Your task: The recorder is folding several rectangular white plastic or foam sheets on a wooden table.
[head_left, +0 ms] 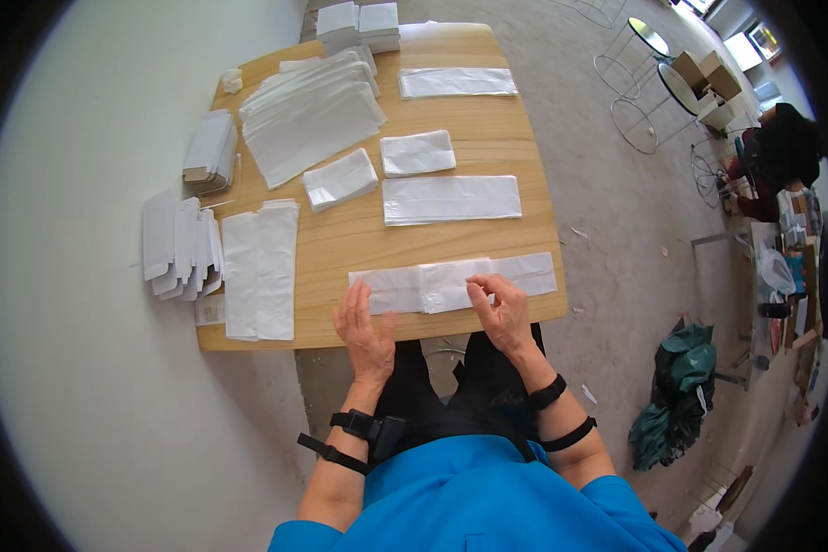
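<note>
A long white strip of thin, paper-like material (pixel 526 273) lies along the near edge of the table. Across its middle rests a shorter folded white piece (pixel 443 286). My left hand (pixel 365 333) is over the strip's left end, fingers stretched out and slightly apart, holding nothing. Over the right part of the folded piece is my right hand (pixel 500 315), its fingers curled in and thumb close to the forefinger. Whether a thin edge is caught between them is hidden. Just beyond lies another long white folded strip (pixel 451 200).
The wooden table (pixel 340 248) also carries a fanned stack of white sheets (pixel 313 124), two small folded stacks (pixel 418 153), flat white sheets (pixel 260 271) and white boxes (pixel 359 26). A wall (pixel 110 276) borders the left. Rightward are a green bag (pixel 676 391) and a seated person (pixel 773 166).
</note>
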A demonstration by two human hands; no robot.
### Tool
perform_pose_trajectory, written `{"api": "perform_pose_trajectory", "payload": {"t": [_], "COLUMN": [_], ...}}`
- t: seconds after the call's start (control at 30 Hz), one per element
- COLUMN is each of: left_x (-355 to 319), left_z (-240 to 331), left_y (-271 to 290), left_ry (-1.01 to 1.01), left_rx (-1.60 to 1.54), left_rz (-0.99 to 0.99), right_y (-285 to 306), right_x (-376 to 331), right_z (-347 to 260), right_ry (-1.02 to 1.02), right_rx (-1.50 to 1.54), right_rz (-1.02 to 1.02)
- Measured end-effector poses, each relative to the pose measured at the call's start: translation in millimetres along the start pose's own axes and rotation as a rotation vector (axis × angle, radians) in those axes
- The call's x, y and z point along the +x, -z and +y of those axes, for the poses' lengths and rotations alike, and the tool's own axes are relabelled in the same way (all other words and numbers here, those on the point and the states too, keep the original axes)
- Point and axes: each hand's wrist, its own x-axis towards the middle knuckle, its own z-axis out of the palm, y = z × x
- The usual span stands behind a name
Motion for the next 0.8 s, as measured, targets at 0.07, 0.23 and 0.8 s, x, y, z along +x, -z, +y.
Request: {"api": "perform_pose_trajectory", "payload": {"t": [0.07, 0.23, 0.8], "left_x": [1, 9, 21], "left_z": [-10, -18, 17], "left_y": [3, 12, 3], "left_ry": [0.035, 0.323, -0.175], "left_rx": [-0.036, -0.241, 0.107], "left_rz": [0.07, 0.123, -0.018], "right_y": [1, -5, -40], "right_x": [0, 1, -8], "right_z": [7, 19, 21], "right_ry": [0.026, 0.078, 0.09], "right_rx": [-0.053, -0.144, -0.133], "right_rz": [0.039, 0.048, 0.194]}}
